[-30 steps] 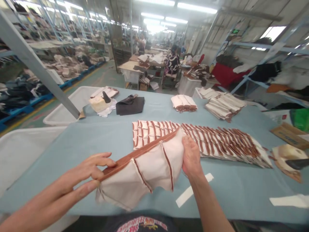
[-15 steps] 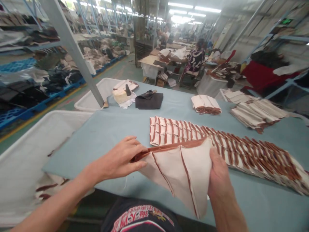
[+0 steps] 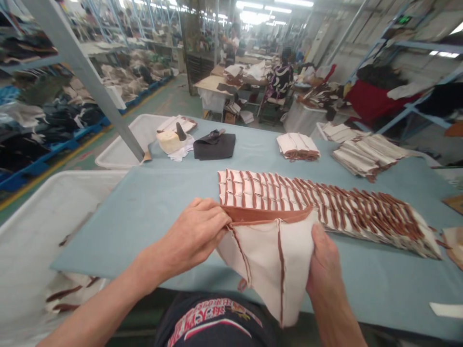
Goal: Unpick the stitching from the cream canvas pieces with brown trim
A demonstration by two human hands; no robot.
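Note:
Between my hands hangs a cream fabric piece (image 3: 265,250) with brown seams and a brown inner side along its top edge. My left hand (image 3: 202,229) pinches its upper left corner, fingers closed on the edge. On the right, my right hand (image 3: 325,258) grips the side edge, thumb in front and the other fingers behind. The top edge gapes a little and shows the brown side. Just behind it, a long row of overlapping cream and brown pieces (image 3: 253,185) lies across the blue-green table (image 3: 159,207).
Folded stacks (image 3: 298,144) and a larger stack (image 3: 365,154) sit at the back right. A dark cloth (image 3: 215,147) and a yellowish block (image 3: 168,142) lie at the back left. White bins (image 3: 72,185) and a metal post (image 3: 87,82) border the left side. Farther off, a person (image 3: 280,82) sits.
My left hand has closed on the fabric's top left edge, and the opening now shows more brown. The view has shifted slightly to the right.

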